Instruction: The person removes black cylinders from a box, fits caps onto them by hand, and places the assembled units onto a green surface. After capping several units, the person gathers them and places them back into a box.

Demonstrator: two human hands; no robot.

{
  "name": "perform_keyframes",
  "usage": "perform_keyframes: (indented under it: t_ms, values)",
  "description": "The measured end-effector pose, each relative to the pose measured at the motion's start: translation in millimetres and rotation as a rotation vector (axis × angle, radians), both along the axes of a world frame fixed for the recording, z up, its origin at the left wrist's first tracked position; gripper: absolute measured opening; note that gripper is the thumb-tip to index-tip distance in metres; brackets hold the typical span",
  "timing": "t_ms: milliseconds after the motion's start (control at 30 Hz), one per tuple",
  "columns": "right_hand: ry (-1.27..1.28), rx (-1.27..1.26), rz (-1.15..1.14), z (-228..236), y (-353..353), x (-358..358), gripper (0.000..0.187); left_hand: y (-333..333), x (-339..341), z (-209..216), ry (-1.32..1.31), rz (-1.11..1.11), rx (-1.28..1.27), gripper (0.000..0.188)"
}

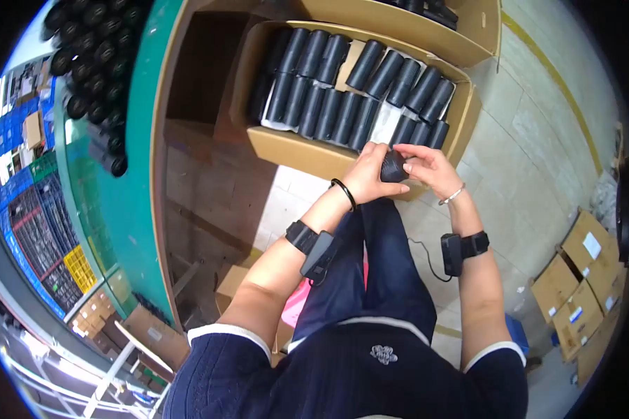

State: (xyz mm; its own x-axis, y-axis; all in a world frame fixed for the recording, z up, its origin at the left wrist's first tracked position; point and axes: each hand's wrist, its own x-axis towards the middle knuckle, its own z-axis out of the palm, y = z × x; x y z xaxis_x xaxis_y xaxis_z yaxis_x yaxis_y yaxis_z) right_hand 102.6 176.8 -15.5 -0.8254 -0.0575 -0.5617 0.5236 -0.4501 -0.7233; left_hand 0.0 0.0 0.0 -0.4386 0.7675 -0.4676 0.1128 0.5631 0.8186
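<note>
Facing an open cardboard box [297,148], well apart from brown cartons [554,283] at right with white labels [592,245] too small to read, and before rows of black cylinders [326,114] inside the box. Clasping a black piece [393,167] between thumb and fingers of the left hand [367,174], by the box's near wall; touching its right side with the right hand [435,172], too unclear to tell whether pinching.
</note>
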Motion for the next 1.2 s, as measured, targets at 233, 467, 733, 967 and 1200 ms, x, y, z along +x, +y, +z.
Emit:
perform_keyframes:
  t_ms: [233, 467, 733, 967, 1200]
  values:
    - [0.090, 0.024, 0.237, 116, -49, -11, 0.045, -56, 15, 122, 0.165, 0.023, -0.095, 0.057]
    - [0.196, 0.133, 0.458, 170, -119, -41, 0.046, -127, 7, 195, 0.432, -0.002, -0.235, 0.053]
    - [0.184, 0.287, 0.666, 223, -262, -65, 0.051, -269, 25, 234, 0.486, 0.198, -0.299, 0.060]
    - [0.526, 0.561, 0.855, 238, -429, -113, 0.050, -419, 20, 270, 0.606, 0.495, -0.405, 0.051]
    - [0.326, -0.185, 0.717, 278, -553, -188, 0.039, -563, 17, 276, 0.600, 1.176, -0.121, 0.057]
